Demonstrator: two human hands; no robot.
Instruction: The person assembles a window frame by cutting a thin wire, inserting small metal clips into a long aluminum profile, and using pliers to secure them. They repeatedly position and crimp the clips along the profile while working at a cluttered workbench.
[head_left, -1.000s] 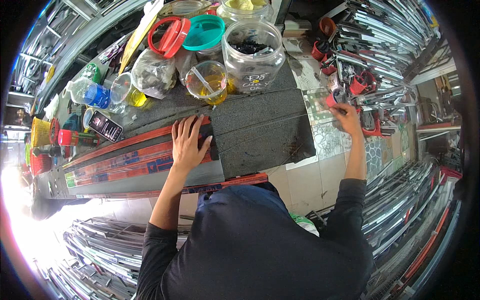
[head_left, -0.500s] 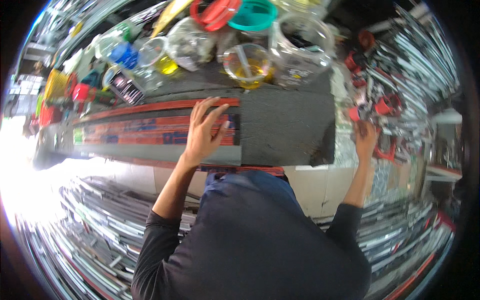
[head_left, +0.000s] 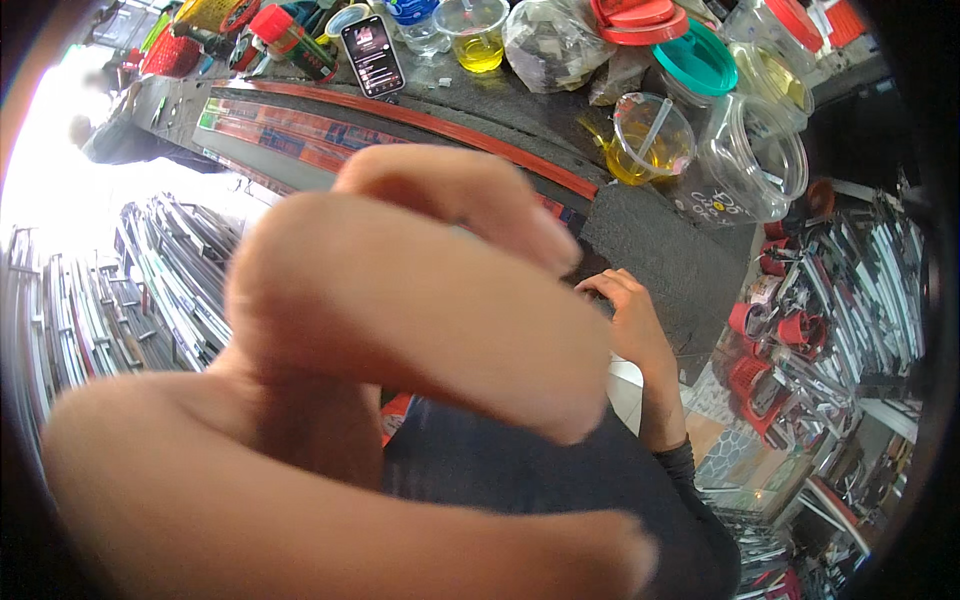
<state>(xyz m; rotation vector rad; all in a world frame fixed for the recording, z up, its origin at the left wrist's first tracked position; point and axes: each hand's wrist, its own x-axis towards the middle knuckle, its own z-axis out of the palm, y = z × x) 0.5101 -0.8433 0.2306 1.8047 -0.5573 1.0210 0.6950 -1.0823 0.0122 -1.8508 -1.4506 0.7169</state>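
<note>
My left hand (head_left: 420,310) fills the middle and lower left of the view, raised close to the camera and blurred. Its fingers curve apart with a wide gap above the thumb, and nothing shows between them. It hides much of the bench and my lap. Farther down, my right hand (head_left: 632,315) rests at the near side of the dark bench board (head_left: 670,265), fingers bent and slightly spread; no held object shows. Beyond lie long red strips (head_left: 420,120) and a patterned red-and-blue bundle (head_left: 275,132), partly covered by my left hand.
Along the bench's far side stand a phone (head_left: 372,60), a cup of yellow liquid (head_left: 645,145), a stuffed clear bag (head_left: 555,45), a teal lid (head_left: 697,57) and a clear jar (head_left: 755,155). Red baskets (head_left: 755,385) and metal profiles (head_left: 850,290) crowd the right.
My left hand has risen from the strips to close before the camera. My right hand has come from the red containers on the right to the bench board. The view has turned and tilted.
</note>
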